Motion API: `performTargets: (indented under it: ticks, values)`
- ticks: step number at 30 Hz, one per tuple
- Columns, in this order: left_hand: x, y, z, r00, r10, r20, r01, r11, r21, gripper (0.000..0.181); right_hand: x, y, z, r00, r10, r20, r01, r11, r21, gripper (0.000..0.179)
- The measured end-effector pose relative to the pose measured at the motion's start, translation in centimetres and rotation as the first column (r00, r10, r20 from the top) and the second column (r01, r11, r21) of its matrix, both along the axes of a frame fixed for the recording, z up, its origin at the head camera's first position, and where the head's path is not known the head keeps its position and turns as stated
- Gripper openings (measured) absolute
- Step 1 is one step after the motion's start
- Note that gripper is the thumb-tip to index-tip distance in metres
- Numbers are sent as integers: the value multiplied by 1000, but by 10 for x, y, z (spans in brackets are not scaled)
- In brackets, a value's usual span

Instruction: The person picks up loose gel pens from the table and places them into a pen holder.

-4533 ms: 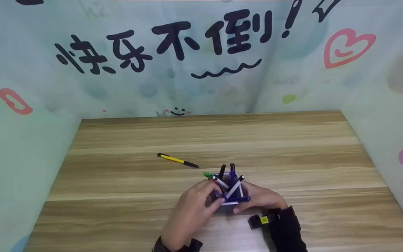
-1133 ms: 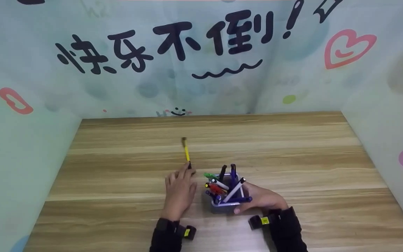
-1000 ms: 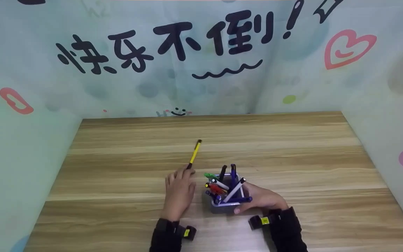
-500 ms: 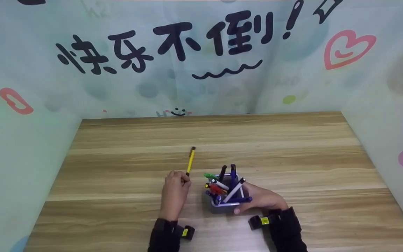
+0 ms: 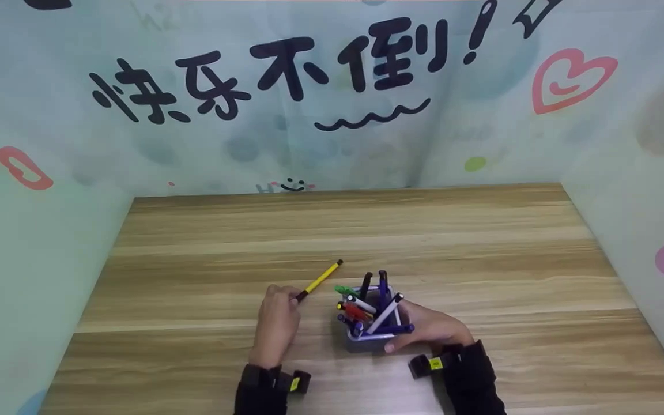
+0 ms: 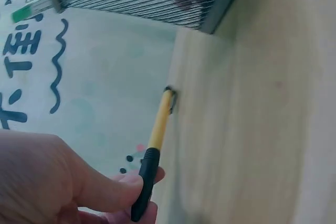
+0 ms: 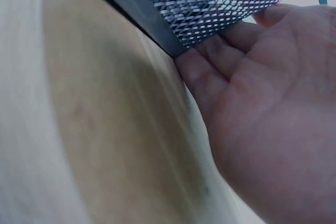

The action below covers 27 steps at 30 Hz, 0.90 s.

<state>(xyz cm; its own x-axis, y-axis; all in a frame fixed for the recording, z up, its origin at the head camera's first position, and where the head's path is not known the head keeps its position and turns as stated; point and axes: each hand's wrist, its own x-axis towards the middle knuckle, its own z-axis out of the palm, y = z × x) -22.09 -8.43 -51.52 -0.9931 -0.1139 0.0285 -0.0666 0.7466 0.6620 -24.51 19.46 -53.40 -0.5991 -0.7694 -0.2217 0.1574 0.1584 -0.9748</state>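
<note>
A yellow pen with black ends (image 5: 321,278) slants up and to the right from my left hand (image 5: 277,323). Thumb and fingers pinch its black grip part, as the left wrist view shows on the pen (image 6: 160,121); its yellow barrel is free. To the right stands a mesh pen holder (image 5: 366,345) on the table, packed with several pens in white, blue, black, red and green. My right hand (image 5: 437,325) holds the holder from its right side, thumb at the front. In the right wrist view, fingers (image 7: 226,53) press against the mesh wall (image 7: 210,3).
The wood-grain table (image 5: 193,242) is bounded by a printed backdrop (image 5: 286,144) at the back and light panels at both sides. Black wrist cameras (image 5: 421,366) sit on both wrists, the right one close to the table in front of the holder.
My left hand left the pen holder, took hold of the yellow pen from the table and drew it back toward me, its far end swinging right. The right hand and holder stayed put.
</note>
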Motion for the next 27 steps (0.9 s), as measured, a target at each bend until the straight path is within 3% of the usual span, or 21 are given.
performTargets:
  ticks: [5, 7, 8, 9, 10, 12, 13, 14, 15, 16, 17, 19, 21, 23, 24, 27]
  values:
    - [1, -8, 8, 997, -40, 63, 30, 987, 156, 20, 0, 0, -1, 1000, 2, 23, -2, 1000, -13, 87]
    - [0, -11, 13, 991, -67, 119, 26, 946, 323, 21, 0, 0, -1, 1000, 2, 28, -1, 1000, -12, 86]
    - [-1, -12, 15, 986, -91, 142, 23, 905, 425, 22, 0, 0, -1, 1000, 0, 31, 1, 1000, -10, 85]
    - [-1, -12, 18, 980, -119, 159, 15, 843, 538, 23, 1, 0, 0, 1000, -3, 26, 3, 1000, -4, 86]
    - [-1, -11, 21, 974, -148, 169, 1, 756, 655, 25, 1, 0, 0, 1000, -6, 16, 6, 1000, 4, 87]
    - [1, -9, 28, 966, -199, 164, -35, 529, 848, 28, 1, 0, 1, 1000, -11, -3, 12, 1000, 21, 89]
    - [2, -7, 32, 965, -223, 140, -34, 422, 906, 29, 1, 0, 1, 1000, -14, -11, 14, 1000, 28, 90]
    - [3, -5, 36, 963, -243, 116, -31, 329, 944, 32, 1, 0, 1, 1000, -15, -16, 15, 999, 32, 90]
    - [5, -3, 40, 962, -261, 85, -17, 252, 968, 34, 1, 0, 1, 1000, -14, -18, 14, 999, 32, 90]
    - [7, -1, 44, 961, -272, 55, -1, 195, 981, 36, 1, 0, 1, 1000, -11, -17, 11, 1000, 28, 90]
    - [9, 2, 47, 959, -281, 25, 21, 159, 987, 39, 1, 0, 1, 1000, -10, -17, 10, 1000, 26, 90]
    - [13, 8, 54, 957, -290, -28, 67, 127, 990, 42, 1, 0, 0, 1000, -5, -9, 5, 1000, 15, 89]
    - [18, 15, 60, 956, -285, -63, 110, 152, 982, 43, 1, 0, 0, 1000, 1, 1, -1, 1000, 3, 88]
    - [22, 22, 65, 960, -264, -90, 149, 212, 966, 42, 0, 0, 0, 1000, 3, 4, -3, 1000, -4, 87]
    - [24, 25, 67, 962, -251, -109, 175, 257, 951, 39, 0, 0, -1, 1000, 7, 11, -7, 1000, -10, 87]
    - [30, 36, 72, 963, -209, -172, 247, 421, 873, 33, 0, -1, -2, 1000, 13, 18, -13, 1000, -29, 86]
